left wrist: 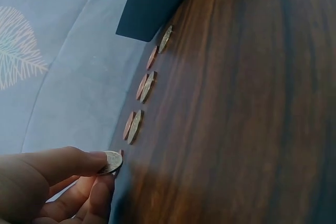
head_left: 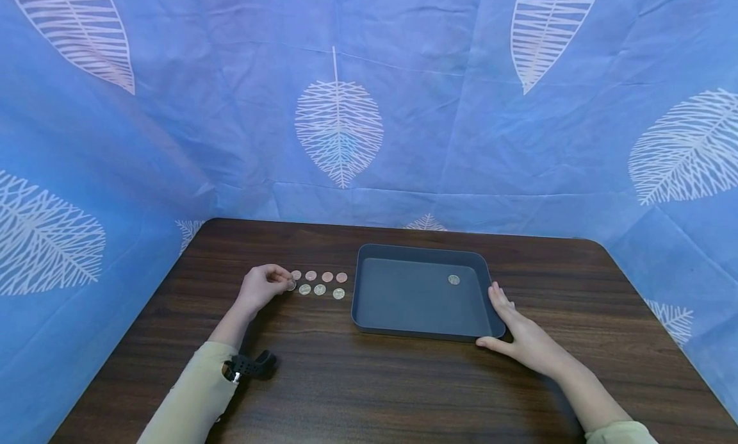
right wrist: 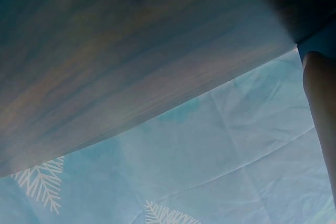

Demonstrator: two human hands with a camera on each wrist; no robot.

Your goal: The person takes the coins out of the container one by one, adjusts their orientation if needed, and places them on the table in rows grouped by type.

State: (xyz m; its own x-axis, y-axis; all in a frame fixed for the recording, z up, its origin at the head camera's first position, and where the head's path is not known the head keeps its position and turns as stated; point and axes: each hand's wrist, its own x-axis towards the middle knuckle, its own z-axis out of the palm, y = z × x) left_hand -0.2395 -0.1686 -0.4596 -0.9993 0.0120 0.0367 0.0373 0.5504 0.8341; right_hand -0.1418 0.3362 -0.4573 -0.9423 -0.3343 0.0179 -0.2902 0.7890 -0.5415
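Note:
My left hand pinches a silver coin between thumb and fingers, at the left end of two rows of coins. Copper coins make up the back row, and silver coins lie in front of them. To their right sits a dark grey rectangular tray with one silver coin lying in its right part. Against the tray's right side rests my right hand, fingers extended along the wall and thumb at the near corner. Only a dark sliver of that hand shows in the right wrist view.
Everything lies on a dark wood-grain table. A blue cloth with white leaf prints hangs behind and around the table. On the left wrist sits a black strap, beside the pale sleeve.

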